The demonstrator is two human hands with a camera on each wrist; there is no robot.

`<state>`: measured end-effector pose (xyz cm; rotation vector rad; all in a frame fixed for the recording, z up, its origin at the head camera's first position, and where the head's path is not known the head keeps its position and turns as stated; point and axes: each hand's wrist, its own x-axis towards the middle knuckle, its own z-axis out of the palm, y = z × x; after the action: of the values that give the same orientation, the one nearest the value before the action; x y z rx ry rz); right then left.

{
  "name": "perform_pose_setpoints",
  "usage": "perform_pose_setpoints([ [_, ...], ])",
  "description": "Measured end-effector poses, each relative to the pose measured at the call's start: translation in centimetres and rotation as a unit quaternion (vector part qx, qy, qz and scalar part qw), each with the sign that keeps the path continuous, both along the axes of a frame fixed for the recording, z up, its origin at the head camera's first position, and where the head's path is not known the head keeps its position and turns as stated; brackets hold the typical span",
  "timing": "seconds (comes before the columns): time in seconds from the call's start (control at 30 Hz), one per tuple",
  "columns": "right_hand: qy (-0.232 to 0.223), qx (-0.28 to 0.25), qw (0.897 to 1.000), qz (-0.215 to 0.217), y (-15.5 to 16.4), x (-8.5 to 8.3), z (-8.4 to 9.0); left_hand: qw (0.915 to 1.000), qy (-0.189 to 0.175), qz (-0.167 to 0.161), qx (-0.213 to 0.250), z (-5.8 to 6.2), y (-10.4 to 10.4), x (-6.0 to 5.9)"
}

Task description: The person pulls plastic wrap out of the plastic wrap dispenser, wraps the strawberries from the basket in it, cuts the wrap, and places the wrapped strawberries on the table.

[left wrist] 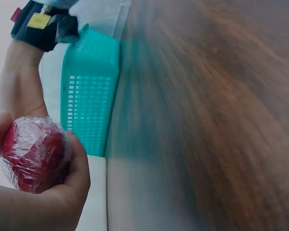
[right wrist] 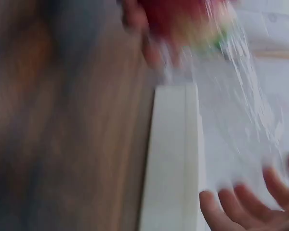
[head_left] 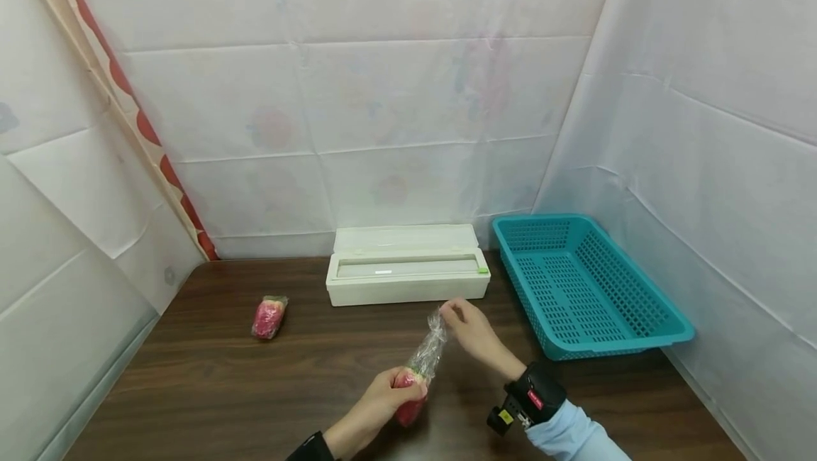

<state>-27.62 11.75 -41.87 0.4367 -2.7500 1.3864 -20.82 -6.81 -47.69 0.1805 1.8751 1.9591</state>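
The brown table carries a teal basket at the right and a white cling-film dispenser box at the rear centre. A second wrapped red fruit lies apart at the left. The left hand grips the red fruit just above the table's front centre, fingers curled around it. The right hand pinches the stretched film tail, fingertips together.

your left hand sits low and near you, fingers and thumb curled in a grip (the left wrist view shows the thumb wrapped round). your right hand reaches further forward, fingertips pinched together, wrist angled back toward you, forearm in a pale sleeve.
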Motion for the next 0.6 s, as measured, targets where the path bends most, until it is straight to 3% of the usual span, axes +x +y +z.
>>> perform_pose_setpoints([
  [0.1,0.023,-0.033,0.999,0.001,-0.6,0.8,-0.5,0.9999,-0.004,0.006,0.012,0.2,-0.1,-0.1],
  [0.17,0.096,0.001,0.995,0.018,-1.0,1.2,-0.8,0.9998,-0.005,0.009,0.016,0.3,-0.1,-0.1],
  [0.2,0.143,0.024,0.989,0.023,-1.1,1.4,-0.9,0.9998,-0.006,0.01,0.017,0.3,-0.1,-0.1],
  [0.27,0.245,0.063,0.967,0.021,-1.3,1.5,-1.1,0.9997,-0.009,0.01,0.019,0.3,0.0,-0.1],
  [0.33,0.311,0.077,0.947,0.017,-1.3,1.4,-1.3,0.9997,-0.012,0.008,0.022,0.3,0.0,-0.1],
  [0.37,0.324,0.076,0.943,0.015,-1.2,1.3,-1.4,0.9996,-0.013,0.008,0.024,0.3,0.0,0.0],
  [0.43,0.32,0.066,0.945,0.011,-1.2,1.2,-1.4,0.9995,-0.015,0.006,0.028,0.2,0.0,0.0],
  [0.6,0.242,0.052,0.969,-0.001,-0.9,1.0,-0.8,0.9996,-0.013,0.007,0.025,-0.2,0.0,0.0],
])
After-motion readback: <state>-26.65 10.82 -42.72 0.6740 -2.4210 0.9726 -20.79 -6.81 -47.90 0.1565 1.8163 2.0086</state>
